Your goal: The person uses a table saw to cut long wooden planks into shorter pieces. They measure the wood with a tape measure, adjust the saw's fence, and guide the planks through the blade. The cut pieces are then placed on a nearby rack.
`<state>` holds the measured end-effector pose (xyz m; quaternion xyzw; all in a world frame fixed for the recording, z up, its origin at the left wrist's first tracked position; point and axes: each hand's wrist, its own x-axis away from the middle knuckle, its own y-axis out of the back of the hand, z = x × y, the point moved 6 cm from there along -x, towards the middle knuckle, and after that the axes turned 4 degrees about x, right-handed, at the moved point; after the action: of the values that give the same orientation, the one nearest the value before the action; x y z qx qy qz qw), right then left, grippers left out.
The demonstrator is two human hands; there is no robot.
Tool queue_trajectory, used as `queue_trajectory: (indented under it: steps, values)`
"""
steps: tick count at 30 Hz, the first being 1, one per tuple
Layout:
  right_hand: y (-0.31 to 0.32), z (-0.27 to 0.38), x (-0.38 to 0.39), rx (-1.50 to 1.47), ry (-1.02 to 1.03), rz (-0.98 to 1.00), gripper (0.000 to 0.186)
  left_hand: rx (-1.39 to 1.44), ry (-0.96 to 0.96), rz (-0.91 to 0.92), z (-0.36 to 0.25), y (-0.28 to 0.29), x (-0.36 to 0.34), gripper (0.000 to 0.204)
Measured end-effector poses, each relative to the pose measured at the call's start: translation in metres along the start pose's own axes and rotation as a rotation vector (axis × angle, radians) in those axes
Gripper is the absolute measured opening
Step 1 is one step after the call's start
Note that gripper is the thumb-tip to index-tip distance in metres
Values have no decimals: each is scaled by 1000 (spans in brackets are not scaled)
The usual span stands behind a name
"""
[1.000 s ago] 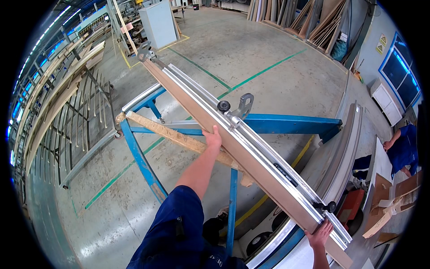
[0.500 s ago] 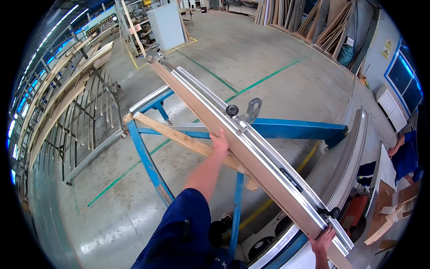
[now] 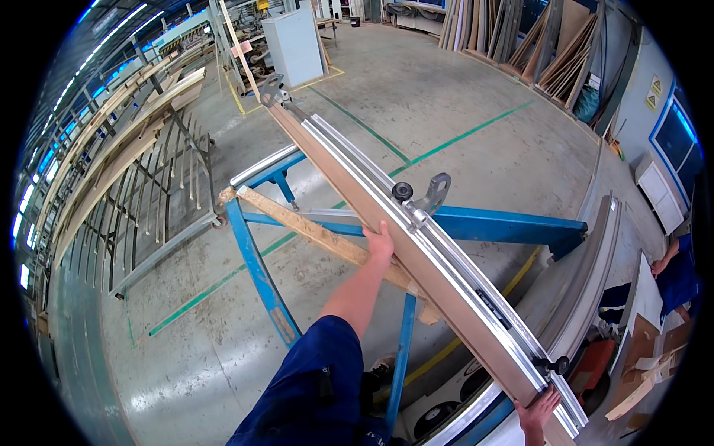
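"Fingers of the left hand (image 3: 380, 242), what are they doing?"

"They hold the brown board (image 3: 450, 306). Its thumb lies on top, and the others go round the edge, where I can't see them all. That hand is to the left of the silver rail (image 3: 463, 270)."

"So where is the board?"

"It runs all along the left side of the rail, on a slant."

"And the right hand (image 3: 539, 411)?"

"It is on the board too, by the near end of the rail. Its thumb is spread away from the other fingers, which reach over to the rail. I can't tell if they pinch."

"What is on the rail?"

"A black knob (image 3: 402, 192) and a grey hook (image 3: 440, 189), both past its middle, and another black knob (image 3: 561, 364) by its near end."

"What is lower down?"

"A blue frame (image 3: 260, 275) is under the rail, and a wooden stick (image 3: 301, 226) is to its left."

"Who else is there?"

"Another person (image 3: 677, 275) in blue, well off to the right of the rail, with a hand at a white board (image 3: 639, 297)."
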<state>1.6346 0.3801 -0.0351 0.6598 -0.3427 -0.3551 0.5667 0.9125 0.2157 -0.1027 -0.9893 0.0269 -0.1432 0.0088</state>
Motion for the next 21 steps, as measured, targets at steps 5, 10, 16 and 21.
queue_trajectory:
  steps: [5,10,16,21]
  values:
    - [11,6,2,39,-57,72,129,-11,23,34,-5,-1,13,86]
    - [17,12,0,-2,-55,75,128,29,-48,44,-1,3,5,86]
    - [8,3,1,-2,-18,33,130,154,29,46,5,-4,7,86]
    - [20,16,-4,-31,-79,126,130,258,160,79,9,0,2,87]
